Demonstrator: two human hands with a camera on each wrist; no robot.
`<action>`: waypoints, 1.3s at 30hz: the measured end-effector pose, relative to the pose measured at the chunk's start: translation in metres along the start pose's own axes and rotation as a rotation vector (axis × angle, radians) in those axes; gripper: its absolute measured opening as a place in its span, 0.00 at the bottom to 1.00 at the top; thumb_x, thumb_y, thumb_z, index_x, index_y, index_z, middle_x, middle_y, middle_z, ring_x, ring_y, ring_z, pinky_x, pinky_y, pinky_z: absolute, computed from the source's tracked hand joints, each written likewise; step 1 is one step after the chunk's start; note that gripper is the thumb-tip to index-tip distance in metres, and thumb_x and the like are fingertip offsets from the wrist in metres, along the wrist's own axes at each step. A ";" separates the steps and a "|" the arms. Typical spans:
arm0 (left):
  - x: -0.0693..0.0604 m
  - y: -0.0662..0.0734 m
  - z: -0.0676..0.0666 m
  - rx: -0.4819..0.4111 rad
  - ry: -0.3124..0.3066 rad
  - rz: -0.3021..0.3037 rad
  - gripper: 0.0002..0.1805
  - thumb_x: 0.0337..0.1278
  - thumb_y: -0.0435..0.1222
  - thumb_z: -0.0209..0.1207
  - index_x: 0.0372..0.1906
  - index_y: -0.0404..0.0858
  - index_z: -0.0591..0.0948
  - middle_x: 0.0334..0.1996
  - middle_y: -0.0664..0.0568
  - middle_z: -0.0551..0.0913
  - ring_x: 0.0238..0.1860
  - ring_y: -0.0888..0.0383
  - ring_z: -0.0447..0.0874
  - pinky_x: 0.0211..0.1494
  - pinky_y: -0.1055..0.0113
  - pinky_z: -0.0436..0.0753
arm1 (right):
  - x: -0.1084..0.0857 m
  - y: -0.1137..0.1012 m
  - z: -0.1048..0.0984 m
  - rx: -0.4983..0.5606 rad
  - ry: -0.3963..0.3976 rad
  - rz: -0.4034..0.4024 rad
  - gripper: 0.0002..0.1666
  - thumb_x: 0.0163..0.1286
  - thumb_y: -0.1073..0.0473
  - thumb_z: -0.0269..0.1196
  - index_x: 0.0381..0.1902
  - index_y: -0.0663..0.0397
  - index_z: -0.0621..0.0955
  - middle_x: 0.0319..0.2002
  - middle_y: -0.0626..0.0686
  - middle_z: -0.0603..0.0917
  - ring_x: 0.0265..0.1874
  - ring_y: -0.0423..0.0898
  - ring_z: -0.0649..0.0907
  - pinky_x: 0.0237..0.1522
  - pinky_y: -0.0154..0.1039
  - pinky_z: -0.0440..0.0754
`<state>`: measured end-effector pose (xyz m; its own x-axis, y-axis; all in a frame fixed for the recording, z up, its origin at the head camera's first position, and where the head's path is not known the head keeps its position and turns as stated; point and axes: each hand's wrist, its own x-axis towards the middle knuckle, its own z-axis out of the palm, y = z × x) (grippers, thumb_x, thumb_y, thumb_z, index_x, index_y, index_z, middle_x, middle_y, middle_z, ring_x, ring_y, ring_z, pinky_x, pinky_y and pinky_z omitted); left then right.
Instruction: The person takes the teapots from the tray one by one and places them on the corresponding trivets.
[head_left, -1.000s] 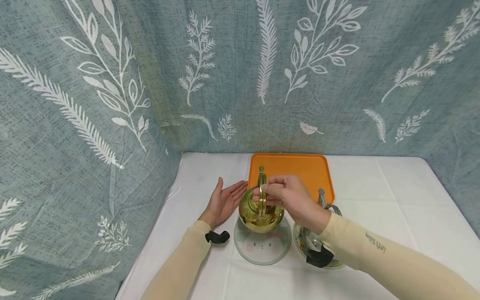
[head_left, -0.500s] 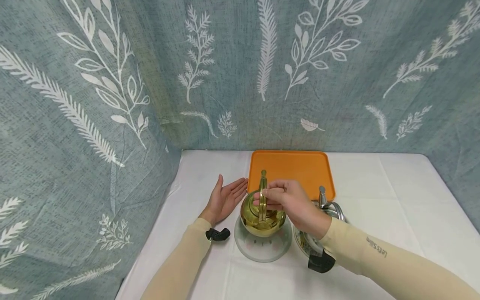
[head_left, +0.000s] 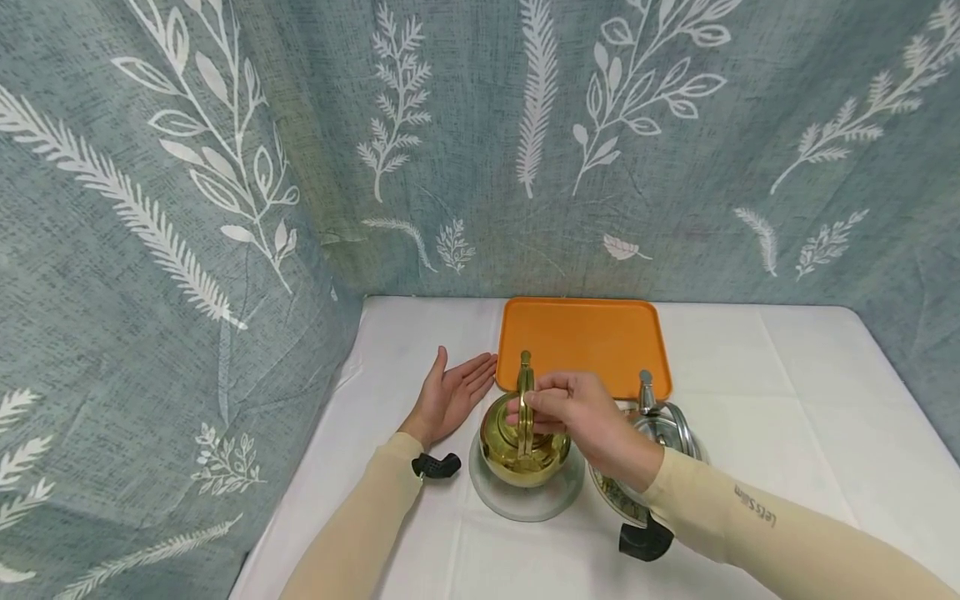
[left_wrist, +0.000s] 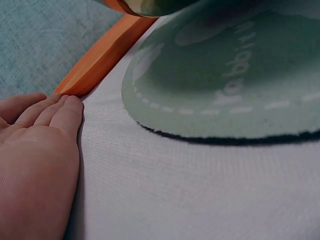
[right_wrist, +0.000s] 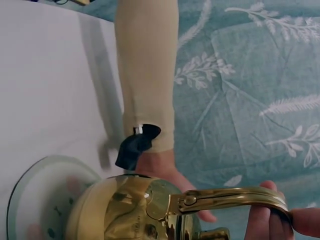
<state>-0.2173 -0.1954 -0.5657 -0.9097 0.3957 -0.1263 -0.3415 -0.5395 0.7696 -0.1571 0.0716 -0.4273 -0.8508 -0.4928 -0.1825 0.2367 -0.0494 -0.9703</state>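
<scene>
My right hand [head_left: 577, 408] grips the arched handle of a shiny gold kettle [head_left: 517, 467], fingers and thumb curled round it in the right wrist view. The kettle hangs upright over a round pale green mat [head_left: 525, 510] with a printed design; in the left wrist view its base [left_wrist: 155, 7] shows above that mat, apart from it. To the left of kettle and mat, my left hand [head_left: 450, 402] lies on the white cloth with straight fingers, its fingertips at the corner of an orange tray [head_left: 585, 342]. It holds nothing.
A silver kettle [head_left: 647, 398] stands on a patterned round mat [head_left: 613, 498] to the right, partly hidden under my right forearm. Behind the white-clothed table [head_left: 772, 400] and at its left hangs a blue-green leaf-patterned curtain [head_left: 480, 167].
My right hand has drawn the gold kettle from near the tray toward me, so it now hangs more over the middle of the green mat. My left hand stays in place.
</scene>
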 end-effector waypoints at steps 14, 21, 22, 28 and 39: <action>0.001 0.001 0.000 -0.030 -0.004 0.002 0.56 0.80 0.72 0.31 0.87 0.28 0.47 0.87 0.38 0.48 0.87 0.46 0.46 0.87 0.59 0.53 | -0.004 0.009 -0.001 0.002 -0.016 0.004 0.11 0.81 0.65 0.61 0.49 0.72 0.82 0.47 0.63 0.92 0.47 0.51 0.92 0.53 0.45 0.91; 0.001 0.000 0.000 -0.012 -0.008 0.002 0.57 0.80 0.72 0.31 0.87 0.28 0.47 0.87 0.37 0.47 0.87 0.46 0.46 0.87 0.59 0.54 | -0.006 0.012 0.001 0.030 -0.044 0.005 0.11 0.82 0.66 0.60 0.51 0.74 0.81 0.46 0.63 0.92 0.45 0.50 0.93 0.53 0.46 0.92; 0.001 0.000 0.000 -0.011 -0.005 0.002 0.57 0.80 0.72 0.31 0.87 0.28 0.47 0.87 0.37 0.48 0.87 0.46 0.46 0.87 0.59 0.54 | -0.006 0.013 0.001 0.033 -0.045 0.005 0.11 0.82 0.66 0.60 0.52 0.74 0.80 0.46 0.63 0.92 0.45 0.50 0.93 0.53 0.46 0.92; 0.000 0.000 0.000 -0.013 0.010 0.000 0.57 0.79 0.73 0.32 0.87 0.28 0.48 0.87 0.38 0.49 0.87 0.46 0.47 0.86 0.60 0.56 | -0.008 0.013 0.003 0.037 -0.042 0.002 0.12 0.81 0.66 0.61 0.51 0.75 0.81 0.45 0.62 0.92 0.45 0.50 0.93 0.53 0.45 0.91; 0.001 0.001 0.002 -0.039 0.012 -0.002 0.56 0.80 0.72 0.31 0.87 0.28 0.47 0.87 0.37 0.48 0.87 0.46 0.46 0.87 0.60 0.55 | -0.010 0.015 0.005 0.062 -0.050 -0.007 0.12 0.80 0.67 0.62 0.51 0.75 0.80 0.45 0.63 0.92 0.45 0.50 0.93 0.53 0.47 0.92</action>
<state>-0.2182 -0.1939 -0.5640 -0.9117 0.3881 -0.1349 -0.3518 -0.5677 0.7443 -0.1430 0.0718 -0.4391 -0.8286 -0.5347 -0.1657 0.2604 -0.1061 -0.9597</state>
